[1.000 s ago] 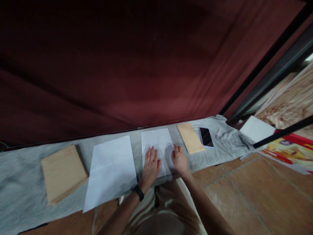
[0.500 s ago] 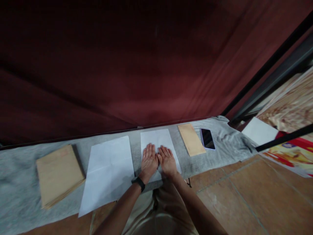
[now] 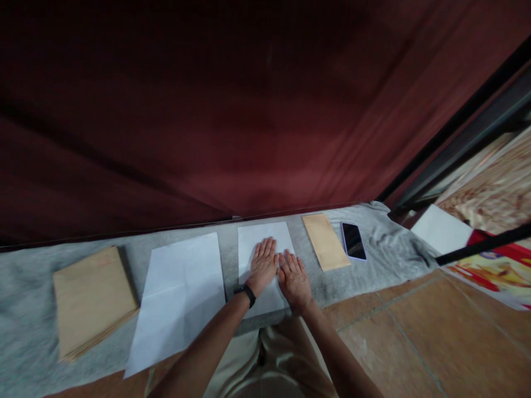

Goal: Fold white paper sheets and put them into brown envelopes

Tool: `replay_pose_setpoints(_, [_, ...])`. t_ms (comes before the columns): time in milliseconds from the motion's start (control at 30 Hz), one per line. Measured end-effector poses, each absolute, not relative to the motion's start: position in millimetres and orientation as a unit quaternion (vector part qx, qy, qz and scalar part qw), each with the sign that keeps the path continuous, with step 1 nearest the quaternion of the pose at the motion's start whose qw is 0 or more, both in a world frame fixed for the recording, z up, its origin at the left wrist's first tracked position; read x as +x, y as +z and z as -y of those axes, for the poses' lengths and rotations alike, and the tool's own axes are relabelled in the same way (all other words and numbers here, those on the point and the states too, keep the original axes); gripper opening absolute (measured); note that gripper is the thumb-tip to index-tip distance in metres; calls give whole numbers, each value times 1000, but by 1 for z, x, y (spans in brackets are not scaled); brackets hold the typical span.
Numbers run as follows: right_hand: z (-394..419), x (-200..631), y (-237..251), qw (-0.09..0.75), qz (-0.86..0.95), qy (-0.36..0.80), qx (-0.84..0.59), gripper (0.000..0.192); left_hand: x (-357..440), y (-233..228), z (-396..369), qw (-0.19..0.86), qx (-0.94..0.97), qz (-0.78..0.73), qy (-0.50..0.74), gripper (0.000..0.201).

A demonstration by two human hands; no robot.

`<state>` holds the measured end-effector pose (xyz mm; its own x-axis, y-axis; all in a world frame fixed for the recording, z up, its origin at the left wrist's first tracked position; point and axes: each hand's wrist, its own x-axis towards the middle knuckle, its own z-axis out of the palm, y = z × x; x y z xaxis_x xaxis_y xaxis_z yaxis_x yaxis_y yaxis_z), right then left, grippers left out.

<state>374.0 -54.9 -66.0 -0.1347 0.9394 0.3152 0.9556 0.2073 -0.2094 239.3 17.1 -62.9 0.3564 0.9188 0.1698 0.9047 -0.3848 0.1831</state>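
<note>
Head view is showing the smaller white sheet (image 3: 248, 241) lying on grey cloth (image 3: 332, 284), its long axis running forward, directly under the left hand (image 3: 264, 262) — the nearer to its middle; the right hand (image 3: 293, 281) is overlapping its right edge, both lying flat, gripping nothing.

Dark red cloth (image 3: 249, 138) hangs behind the grey-draped bench (image 3: 25, 315), near-black at the top — brown floor tiles (image 3: 448, 326) lie below, and a black pole (image 3: 456, 121) slants at right.
</note>
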Motion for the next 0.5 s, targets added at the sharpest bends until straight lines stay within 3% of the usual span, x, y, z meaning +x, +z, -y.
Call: replay_pose_setpoints(500, [56, 376, -69, 193, 756, -35, -624, 52, 222, -55, -70, 17, 794, -595, 122, 61])
